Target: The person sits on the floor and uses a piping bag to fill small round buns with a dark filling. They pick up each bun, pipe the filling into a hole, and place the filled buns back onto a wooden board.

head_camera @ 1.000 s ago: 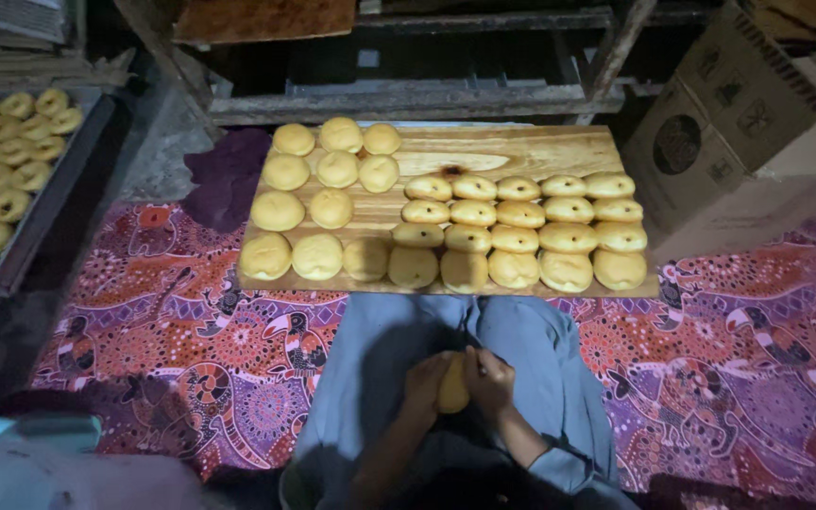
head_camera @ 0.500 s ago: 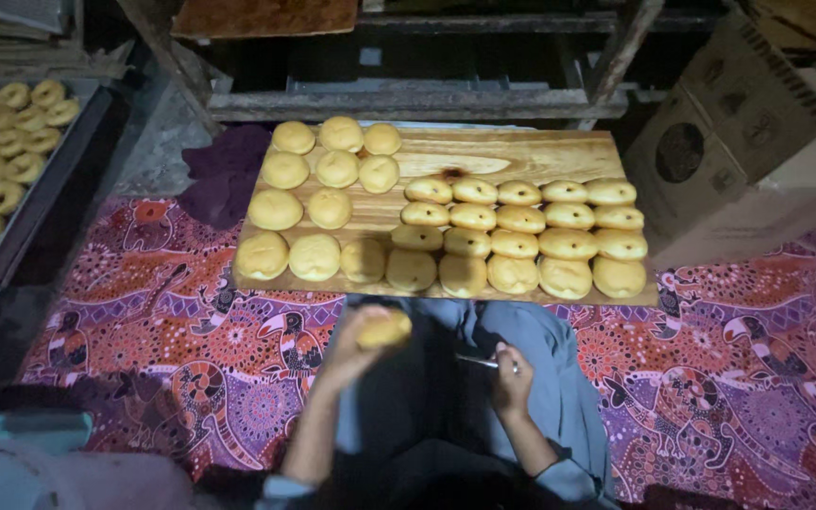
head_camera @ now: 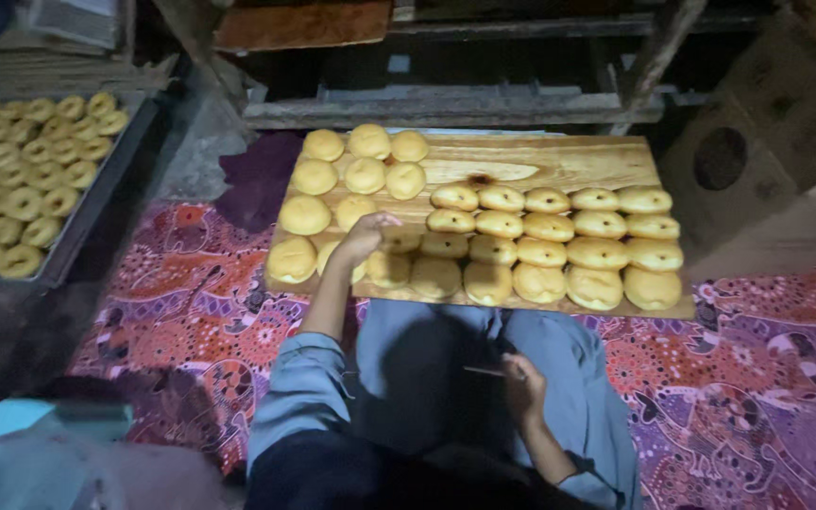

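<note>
A patterned red-purple cloth [head_camera: 191, 302] covers the floor, with a wooden board [head_camera: 559, 161] of dough rounds on it. The left hand [head_camera: 365, 236] reaches over the board, fingers curled down onto a dough piece [head_camera: 389, 238] among the rows. The right hand [head_camera: 524, 385] rests at the lap, pinching a thin stick [head_camera: 484, 371]. A tray [head_camera: 96, 203] of dough rings sits left.

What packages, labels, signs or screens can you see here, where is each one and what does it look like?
Cardboard box: right of the wooden board, tilted, brown, with a round dark hole in its side; any print is too dim to tell.
No labels, signs or screens show.
</note>
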